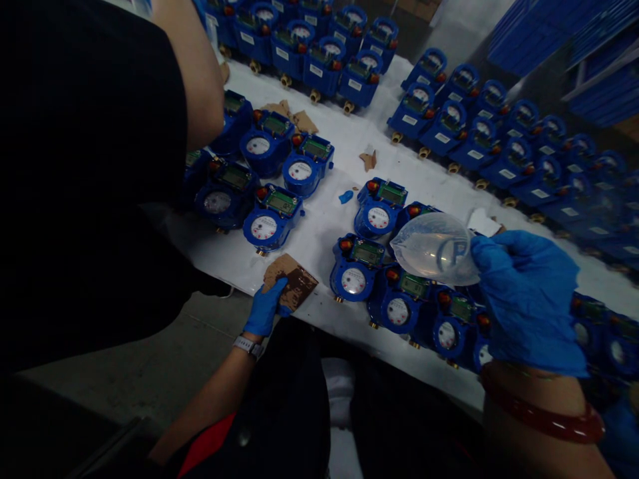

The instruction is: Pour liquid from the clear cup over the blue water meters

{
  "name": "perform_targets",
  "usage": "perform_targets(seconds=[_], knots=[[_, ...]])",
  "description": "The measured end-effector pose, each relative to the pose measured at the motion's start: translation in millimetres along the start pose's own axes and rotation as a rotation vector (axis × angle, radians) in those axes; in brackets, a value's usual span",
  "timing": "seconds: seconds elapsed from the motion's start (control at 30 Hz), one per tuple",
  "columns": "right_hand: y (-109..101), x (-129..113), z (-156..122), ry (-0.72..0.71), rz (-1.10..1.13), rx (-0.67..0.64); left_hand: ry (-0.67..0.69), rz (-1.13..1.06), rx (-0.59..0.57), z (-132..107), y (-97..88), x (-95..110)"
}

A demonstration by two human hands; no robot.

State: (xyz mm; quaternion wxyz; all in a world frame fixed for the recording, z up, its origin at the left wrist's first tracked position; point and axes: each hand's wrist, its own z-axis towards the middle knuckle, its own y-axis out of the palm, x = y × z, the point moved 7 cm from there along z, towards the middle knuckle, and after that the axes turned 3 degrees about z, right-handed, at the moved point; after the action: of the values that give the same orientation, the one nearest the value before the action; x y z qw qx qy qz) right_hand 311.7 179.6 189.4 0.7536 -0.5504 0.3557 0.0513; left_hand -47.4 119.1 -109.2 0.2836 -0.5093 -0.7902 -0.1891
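Note:
In my blue-gloved left hand (267, 307), at the near edge of the table, is a torn piece of brown cardboard (298, 286) with dark wet-looking stains. My blue-gloved right hand (529, 293) grips a clear plastic cup (432, 247) by its rim end. The cup is tilted, its spout to the left, above a group of blue water meters (353, 276). These meters have white round dials and exposed green circuit boards. Whether any liquid is left in the cup is hard to tell. The cup partly hides a meter (419, 211) behind it.
A co-worker's bare arm (197, 73) and dark clothing fill the left side, beside another group of meters (264, 226). Rows of meters (509, 159) line the far side. Cardboard scraps (368, 160) and a blue scrap (345, 197) lie on the white table cover (319, 229).

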Motion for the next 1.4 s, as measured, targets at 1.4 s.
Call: perform_targets(seconds=[1.4], knots=[[0.2, 1.4, 4.9, 0.016, -0.044, 0.010, -0.001, -0.025, 0.011, 6.2, -2.2, -6.4]])
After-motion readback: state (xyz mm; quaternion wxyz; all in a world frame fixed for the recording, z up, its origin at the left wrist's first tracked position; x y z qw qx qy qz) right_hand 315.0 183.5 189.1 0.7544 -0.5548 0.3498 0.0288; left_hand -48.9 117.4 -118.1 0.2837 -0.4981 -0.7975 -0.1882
